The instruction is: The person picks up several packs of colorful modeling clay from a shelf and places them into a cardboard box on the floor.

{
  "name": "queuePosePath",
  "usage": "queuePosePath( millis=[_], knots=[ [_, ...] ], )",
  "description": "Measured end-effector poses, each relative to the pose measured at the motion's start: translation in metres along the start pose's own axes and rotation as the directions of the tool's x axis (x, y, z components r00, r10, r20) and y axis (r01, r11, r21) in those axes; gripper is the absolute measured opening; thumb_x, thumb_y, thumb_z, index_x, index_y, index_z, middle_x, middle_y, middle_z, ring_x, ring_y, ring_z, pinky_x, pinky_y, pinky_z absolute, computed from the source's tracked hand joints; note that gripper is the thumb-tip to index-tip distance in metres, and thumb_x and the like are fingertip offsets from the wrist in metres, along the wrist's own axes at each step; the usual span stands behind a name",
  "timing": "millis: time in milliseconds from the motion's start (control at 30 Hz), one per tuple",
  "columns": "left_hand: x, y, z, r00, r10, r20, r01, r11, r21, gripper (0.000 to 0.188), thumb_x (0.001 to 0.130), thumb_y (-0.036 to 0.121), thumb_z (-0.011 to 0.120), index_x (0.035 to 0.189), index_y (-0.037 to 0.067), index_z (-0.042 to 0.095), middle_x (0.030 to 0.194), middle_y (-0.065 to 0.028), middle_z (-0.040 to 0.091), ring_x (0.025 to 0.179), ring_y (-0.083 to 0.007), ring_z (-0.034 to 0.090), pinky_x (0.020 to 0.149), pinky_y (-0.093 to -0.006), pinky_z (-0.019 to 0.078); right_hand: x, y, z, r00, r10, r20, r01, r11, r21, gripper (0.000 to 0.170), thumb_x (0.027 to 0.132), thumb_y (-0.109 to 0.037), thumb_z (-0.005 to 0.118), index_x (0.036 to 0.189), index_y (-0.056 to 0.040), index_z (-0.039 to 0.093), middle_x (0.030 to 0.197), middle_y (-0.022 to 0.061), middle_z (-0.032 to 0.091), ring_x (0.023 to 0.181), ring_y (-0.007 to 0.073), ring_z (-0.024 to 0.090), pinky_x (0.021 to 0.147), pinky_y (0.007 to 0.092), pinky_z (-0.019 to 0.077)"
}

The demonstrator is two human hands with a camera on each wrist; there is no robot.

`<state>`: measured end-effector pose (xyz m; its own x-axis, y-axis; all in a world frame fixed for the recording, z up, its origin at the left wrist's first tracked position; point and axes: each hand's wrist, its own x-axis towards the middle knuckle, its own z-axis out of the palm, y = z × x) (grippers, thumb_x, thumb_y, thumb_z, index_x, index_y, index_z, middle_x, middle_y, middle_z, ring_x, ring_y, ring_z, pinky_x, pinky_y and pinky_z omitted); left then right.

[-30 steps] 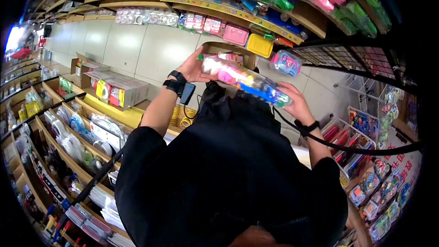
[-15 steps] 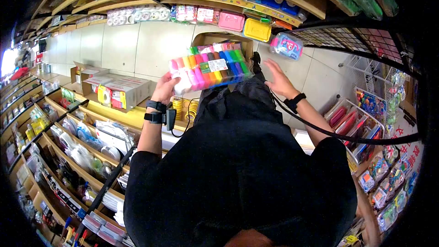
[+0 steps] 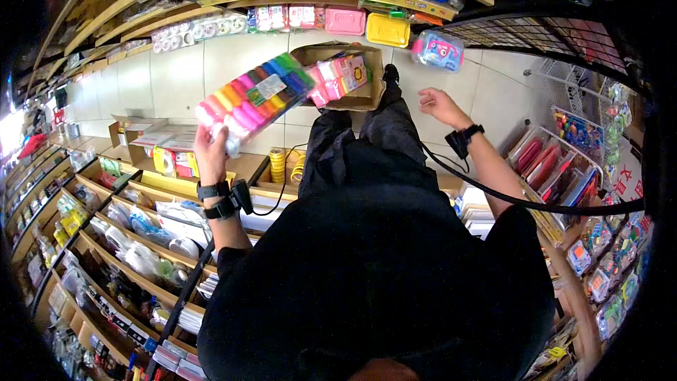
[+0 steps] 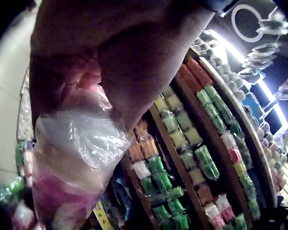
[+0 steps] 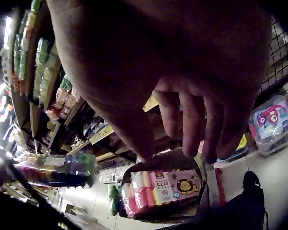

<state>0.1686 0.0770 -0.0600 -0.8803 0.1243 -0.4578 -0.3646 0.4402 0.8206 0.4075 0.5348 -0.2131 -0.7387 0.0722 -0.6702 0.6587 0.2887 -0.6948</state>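
Observation:
My left hand (image 3: 211,156) grips one end of a clear plastic pack of multicoloured modelling clay (image 3: 257,95). The pack is tilted, its far end rising to the right near the cardboard box (image 3: 352,106) on the floor. Up close in the left wrist view, crinkled clear wrapping (image 4: 81,139) shows below the fingers. Inside the box lie more clay packs (image 5: 158,188), one with pink sticks and a label reading CLAY. My right hand (image 3: 443,107) hangs to the right of the box with loosely bent fingers and nothing in it.
Shelves of packaged goods line the far side, with a pink case (image 3: 345,21) and a yellow case (image 3: 388,29) below. A clear tub (image 3: 438,52) stands on the floor by a black wire rack (image 3: 522,35). Divided bins (image 3: 151,240) fill the left. A black cable crosses at right.
Both hands held the clay pack at first; the right hand let go and drew off to the right. My left hand carried the pack leftward, uncovering the box and the packs in it.

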Motion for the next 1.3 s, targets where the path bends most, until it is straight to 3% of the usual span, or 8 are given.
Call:
queuePosePath(
  millis=[200,300,367,433,567,667,933,1300],
  knots=[
    [-0.023,-0.009,-0.009,0.981,0.111,-0.158,-0.093,0.989,0.119,0.036,0.08,0.006,0.06,0.113,-0.003,0.049,0.101,-0.0087,0.06,0.089,-0.0137,0.054,0.08,-0.0273,0.0429,0.094,-0.039,0.024,0.948,0.21,0.239,-0.241,0.964,0.11,0.061,0.075,-0.031,0.068,0.125,-0.007,0.042,0.107,0.0091,0.057,0.093,0.0195,0.056,0.071,0.0351,0.0499],
    [-0.038,-0.032,-0.01,0.98,0.065,-0.187,-0.027,0.98,0.197,0.037,0.08,0.005,0.06,0.115,-0.002,0.049,0.101,-0.0075,0.06,0.09,-0.0138,0.054,0.08,-0.0275,0.0425,0.136,-0.082,0.061,0.959,0.144,0.243,-0.162,0.985,0.059,0.07,0.068,-0.031,0.074,0.124,-0.0039,0.042,0.111,0.0118,0.056,0.1,0.0204,0.054,0.081,0.0325,0.0462],
    [-0.052,-0.041,-0.001,0.965,0.003,-0.262,0.027,0.994,0.11,0.038,0.079,0.004,0.06,0.115,-0.002,0.048,0.102,-0.0076,0.059,0.09,-0.0134,0.054,0.081,-0.0275,0.0424,0.204,-0.038,0.114,0.973,-0.192,0.131,0.187,0.981,0.053,0.07,0.06,-0.029,0.078,0.118,-0.0043,0.049,0.108,0.016,0.057,0.103,0.0262,0.053,0.087,0.0338,0.0426],
    [-0.068,-0.04,0.006,0.944,-0.109,-0.313,0.146,0.985,0.097,0.043,0.08,0.002,0.061,0.12,-0.003,0.046,0.105,-0.0086,0.058,0.095,-0.0131,0.053,0.083,-0.0268,0.0416,0.224,-0.072,0.137,0.986,-0.116,0.12,0.147,0.945,-0.291,0.065,0.064,-0.028,0.074,0.12,-0.0085,0.047,0.117,0.0205,0.051,0.109,0.033,0.05,0.091,0.0357,0.0406],
    [-0.093,-0.054,0.016,0.894,-0.187,-0.408,0.231,0.971,0.06,0.054,0.079,0.004,0.062,0.128,-0.004,0.038,0.111,-0.0104,0.055,0.099,-0.0149,0.051,0.085,-0.0268,0.0413,0.246,-0.105,0.204,1.0,0.027,0.009,-0.018,0.829,-0.558,0.07,0.068,-0.036,0.069,0.129,-0.0237,0.038,0.146,0.0182,0.006,0.13,0.0462,0.017,0.085,0.0759,0.0227],
    [-0.106,-0.07,0.018,0.887,-0.164,-0.433,0.245,0.959,0.14,0.058,0.079,0.006,0.063,0.13,-0.003,0.036,0.11,-0.0102,0.055,0.097,-0.0145,0.052,0.08,-0.0249,0.0438,0.26,-0.112,0.234,0.984,0.172,0.034,-0.13,0.845,-0.518,0.084,0.061,-0.046,0.073,0.133,-0.0276,0.034,0.146,0.0127,-0.014,0.129,0.0527,-0.005,0.085,0.0797,0.0139],
    [-0.111,-0.107,0.02,0.862,-0.281,-0.422,0.334,0.941,0.054,0.061,0.077,0.006,0.064,0.13,-0.003,0.035,0.109,-0.0097,0.054,0.093,-0.0125,0.052,0.071,-0.0213,0.0453,0.263,-0.144,0.252,0.898,0.394,-0.197,-0.431,0.696,-0.575,0.092,0.058,-0.048,0.075,0.136,-0.0262,0.031,0.145,0.0169,-0.015,0.129,0.0537,-0.001,0.092,0.0697,0.0245],
    [-0.105,-0.119,0.026,0.855,-0.3,-0.423,0.369,0.925,0.091,0.063,0.076,0.007,0.066,0.13,-0.004,0.035,0.112,-0.0119,0.053,0.093,-0.0134,0.053,0.063,-0.0214,0.047,0.252,-0.128,0.262,0.865,0.064,-0.497,-0.388,0.713,-0.583,0.072,0.064,-0.057,0.067,0.124,-0.026,0.042,0.146,0.0133,0.001,0.127,0.0527,0.013,0.092,0.0724,0.0201]
  ],
)
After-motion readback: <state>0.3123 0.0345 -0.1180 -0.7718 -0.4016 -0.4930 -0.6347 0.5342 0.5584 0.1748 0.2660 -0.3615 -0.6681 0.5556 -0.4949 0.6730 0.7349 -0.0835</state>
